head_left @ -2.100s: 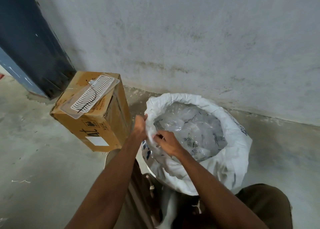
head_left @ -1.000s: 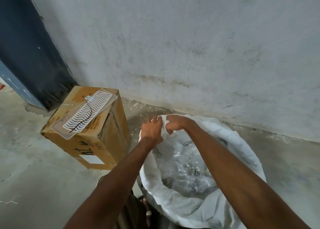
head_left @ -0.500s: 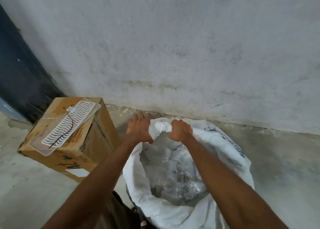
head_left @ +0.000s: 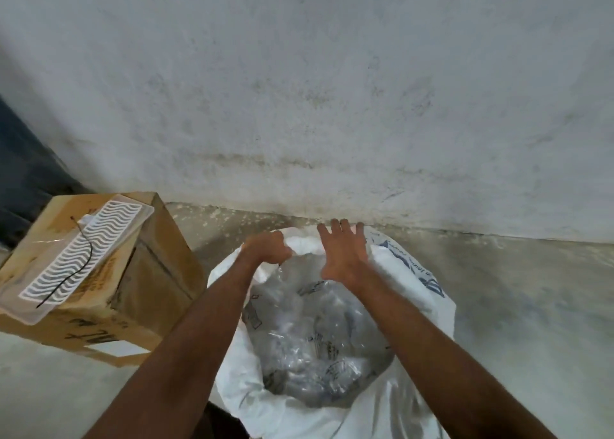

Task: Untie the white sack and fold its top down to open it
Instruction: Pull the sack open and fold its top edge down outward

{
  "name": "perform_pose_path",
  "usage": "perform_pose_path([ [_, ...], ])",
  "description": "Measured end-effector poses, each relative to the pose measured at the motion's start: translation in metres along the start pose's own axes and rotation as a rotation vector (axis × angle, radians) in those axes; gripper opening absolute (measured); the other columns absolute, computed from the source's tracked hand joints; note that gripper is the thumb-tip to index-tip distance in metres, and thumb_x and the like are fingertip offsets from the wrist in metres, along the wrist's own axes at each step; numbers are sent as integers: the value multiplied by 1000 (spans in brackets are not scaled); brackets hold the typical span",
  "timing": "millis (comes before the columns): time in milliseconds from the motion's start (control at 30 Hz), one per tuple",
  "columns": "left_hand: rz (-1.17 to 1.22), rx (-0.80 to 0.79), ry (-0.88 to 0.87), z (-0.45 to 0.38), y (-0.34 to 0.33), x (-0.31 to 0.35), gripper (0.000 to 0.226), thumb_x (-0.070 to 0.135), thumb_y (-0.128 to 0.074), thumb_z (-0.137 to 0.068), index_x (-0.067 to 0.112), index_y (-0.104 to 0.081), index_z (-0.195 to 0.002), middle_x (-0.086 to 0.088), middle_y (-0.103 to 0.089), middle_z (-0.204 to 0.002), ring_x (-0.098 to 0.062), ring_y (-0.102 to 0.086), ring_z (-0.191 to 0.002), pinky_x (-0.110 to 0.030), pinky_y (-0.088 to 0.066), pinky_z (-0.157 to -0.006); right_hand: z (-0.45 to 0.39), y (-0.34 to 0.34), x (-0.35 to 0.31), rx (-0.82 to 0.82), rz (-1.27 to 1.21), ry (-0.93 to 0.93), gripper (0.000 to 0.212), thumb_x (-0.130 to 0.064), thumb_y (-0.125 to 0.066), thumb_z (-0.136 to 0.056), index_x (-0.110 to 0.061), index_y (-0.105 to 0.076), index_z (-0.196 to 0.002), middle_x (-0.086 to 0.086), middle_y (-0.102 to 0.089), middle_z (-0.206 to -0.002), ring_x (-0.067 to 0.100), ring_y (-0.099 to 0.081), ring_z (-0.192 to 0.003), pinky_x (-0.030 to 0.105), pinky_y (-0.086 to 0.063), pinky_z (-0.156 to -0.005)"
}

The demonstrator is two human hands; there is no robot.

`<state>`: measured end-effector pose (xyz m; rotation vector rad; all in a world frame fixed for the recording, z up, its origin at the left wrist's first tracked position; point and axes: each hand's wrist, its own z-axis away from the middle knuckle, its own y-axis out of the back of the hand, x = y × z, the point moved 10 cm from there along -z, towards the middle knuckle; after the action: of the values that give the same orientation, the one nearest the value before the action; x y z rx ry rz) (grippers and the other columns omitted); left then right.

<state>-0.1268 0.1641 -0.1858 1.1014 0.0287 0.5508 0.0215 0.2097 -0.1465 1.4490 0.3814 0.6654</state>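
The white sack (head_left: 418,309) stands open on the floor in front of me, its top rolled outward into a thick rim. Inside lies a mass of clear printed plastic packets (head_left: 315,345). My left hand (head_left: 267,248) is closed on the far-left part of the rolled rim. My right hand (head_left: 344,252) lies flat, fingers spread, pressing on the far edge of the rim near the wall. Blue print shows on the sack's right side.
A brown cardboard box (head_left: 146,282) stands close to the left of the sack, with a white wavy-slotted plastic tray (head_left: 86,259) and a black cable tie on top. A stained concrete wall (head_left: 332,106) rises right behind the sack. Bare concrete floor lies to the right.
Both hands moved from the near-left rim to the far rim. My right hand let go of its grip and now lies flat with fingers spread; the left stays closed on the rim.
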Motion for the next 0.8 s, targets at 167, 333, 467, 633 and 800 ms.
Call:
perform_pose_path([
  [167, -120, -152, -5, -10, -6, 8, 59, 31, -80, -77, 4, -59, -126, -7, -62, -125, -25, -58, -105, -32, -47, -87, 20, -21, 44, -40, -48, -158, 50, -36, -71, -86, -14, -52, -127, 7, -62, -121, 28, -62, -110, 42, -47, -91],
  [333, -555, 368, -293, 22, -1, 100, 95, 38, -72, -77, 12, -22, -153, -19, -30, -153, -39, -34, -140, -51, -25, -118, 5, -29, 50, -295, -465, -156, 49, -26, -71, -84, -5, -57, -126, 15, -64, -118, 34, -63, -108, 39, -54, -86],
  [467, -210, 386, -470, 29, -9, 149, 74, 31, -75, -74, 10, -43, -138, -9, -55, -132, -30, -51, -123, -38, -39, -102, 6, -29, 54, -577, -638, -119, 55, -7, -77, -77, -6, -59, -130, 8, -61, -120, 24, -55, -100, 28, -44, -69],
  [633, -310, 370, -366, 4, -11, 152, 46, 38, -69, -80, 12, -58, -117, -8, -70, -113, -29, -64, -107, -36, -45, -84, 8, -34, 81, -434, -630, -181, 73, -28, -85, -64, -16, -58, -131, 8, -62, -132, 26, -60, -110, 34, -51, -82],
  [800, -274, 241, -231, -15, -25, 133, 51, 44, -65, -82, 14, -60, -123, -8, -68, -121, -28, -64, -112, -34, -46, -87, 61, -28, 95, -70, -141, -398, 95, -55, -76, -70, -14, -32, -143, 14, -47, -133, 36, -47, -121, 55, -41, -97],
])
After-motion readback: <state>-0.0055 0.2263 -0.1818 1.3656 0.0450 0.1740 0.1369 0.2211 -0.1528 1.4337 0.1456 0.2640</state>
